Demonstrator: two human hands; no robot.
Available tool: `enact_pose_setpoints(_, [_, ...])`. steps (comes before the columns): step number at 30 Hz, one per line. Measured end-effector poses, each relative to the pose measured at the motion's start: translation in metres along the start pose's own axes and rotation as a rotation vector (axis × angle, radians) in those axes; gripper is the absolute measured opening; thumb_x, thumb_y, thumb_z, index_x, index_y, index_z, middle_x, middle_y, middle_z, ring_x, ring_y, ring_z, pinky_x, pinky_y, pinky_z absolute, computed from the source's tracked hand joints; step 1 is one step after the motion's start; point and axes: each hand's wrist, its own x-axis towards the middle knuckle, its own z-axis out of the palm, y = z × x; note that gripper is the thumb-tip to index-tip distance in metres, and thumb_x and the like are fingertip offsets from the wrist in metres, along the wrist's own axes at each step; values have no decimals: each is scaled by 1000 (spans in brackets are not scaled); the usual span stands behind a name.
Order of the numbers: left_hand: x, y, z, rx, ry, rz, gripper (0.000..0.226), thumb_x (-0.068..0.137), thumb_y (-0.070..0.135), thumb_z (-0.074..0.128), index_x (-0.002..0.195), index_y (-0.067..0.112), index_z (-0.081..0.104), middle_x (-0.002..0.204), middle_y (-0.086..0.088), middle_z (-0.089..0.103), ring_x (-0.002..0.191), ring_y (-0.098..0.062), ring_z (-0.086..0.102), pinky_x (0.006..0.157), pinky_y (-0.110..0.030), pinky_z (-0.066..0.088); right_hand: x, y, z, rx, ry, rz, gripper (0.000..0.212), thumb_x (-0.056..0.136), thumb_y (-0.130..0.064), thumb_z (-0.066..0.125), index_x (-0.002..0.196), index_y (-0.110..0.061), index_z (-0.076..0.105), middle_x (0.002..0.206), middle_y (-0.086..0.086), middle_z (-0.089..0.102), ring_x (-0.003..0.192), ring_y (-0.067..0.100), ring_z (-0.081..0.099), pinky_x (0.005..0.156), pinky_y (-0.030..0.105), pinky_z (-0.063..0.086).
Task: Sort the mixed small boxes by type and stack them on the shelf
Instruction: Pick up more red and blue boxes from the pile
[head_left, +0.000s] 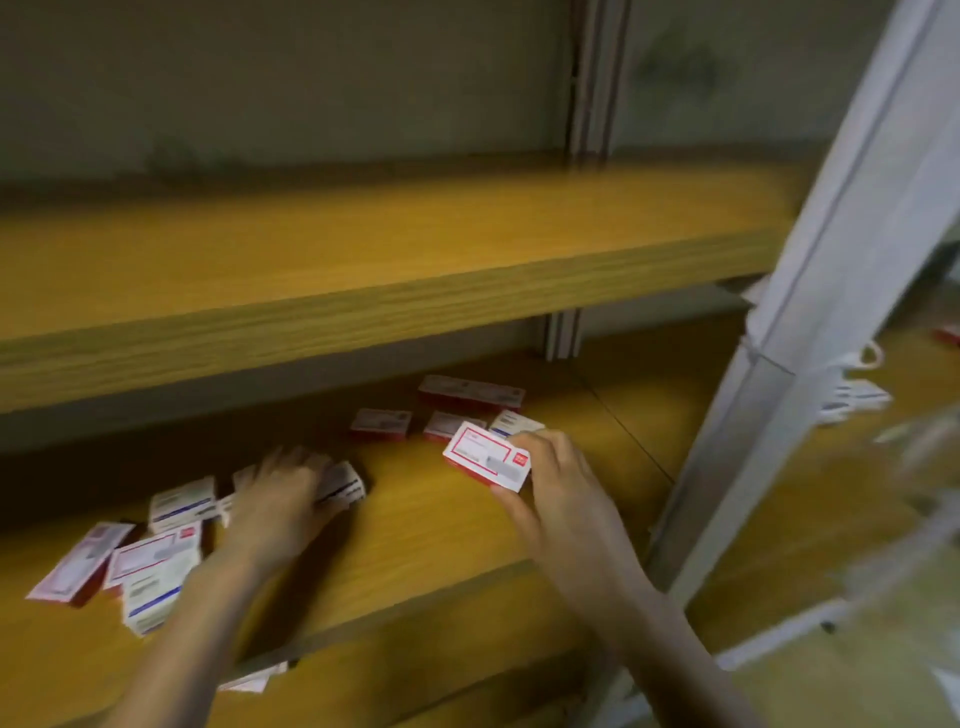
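Note:
My right hand (558, 480) grips a red-and-white box (483, 460) a little above the lower wooden shelf (431, 525). My left hand (283, 491) lies spread over a blue-striped white box (343, 480) on that shelf; the image is blurred, so its grip is unclear. Behind the held box sit red boxes (470, 392) (381, 423) (447, 425) and a white box with blue print (511, 422). At the left lies a mixed heap: a white-and-blue box (182, 503), a red-framed box (156, 556), another red box (78, 564) and a white-and-blue box (148, 603).
An upper wooden shelf (363, 291) overhangs the lower one. A grey metal upright (810, 322) stands at the right, with more boxes (857, 400) on the shelf beyond it. A box (254, 680) peeks out below the shelf's front edge.

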Motion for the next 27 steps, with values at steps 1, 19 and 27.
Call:
enact_pose_setpoints(1, [-1,1,-3,-12,-22,-1,49,85,49,51,127,25,44,134,-2,44,127,-26,34,99,-39,31,-7,2,-7,4,5,19,50,89,-40,48,134,-26,29,135,-7,35,123,5,37,90,18,44])
enact_pose_setpoints(19, [-99,262,-87,-231,250,503,56,51,15,86,99,11,58,92,-5,57,78,-26,56,57,-24,36,-114,148,-186,-146,16,64,47,87,-44,47,128,-30,29,129,-13,33,114,-2,36,80,13,45])
enact_pose_setpoints(27, [-107,416,-72,-379,303,535,54,59,14,82,107,13,58,103,-6,59,90,-22,57,66,-27,46,-153,260,-267,-194,53,88,44,86,-41,48,127,-29,34,125,-13,35,108,-4,34,75,14,46])
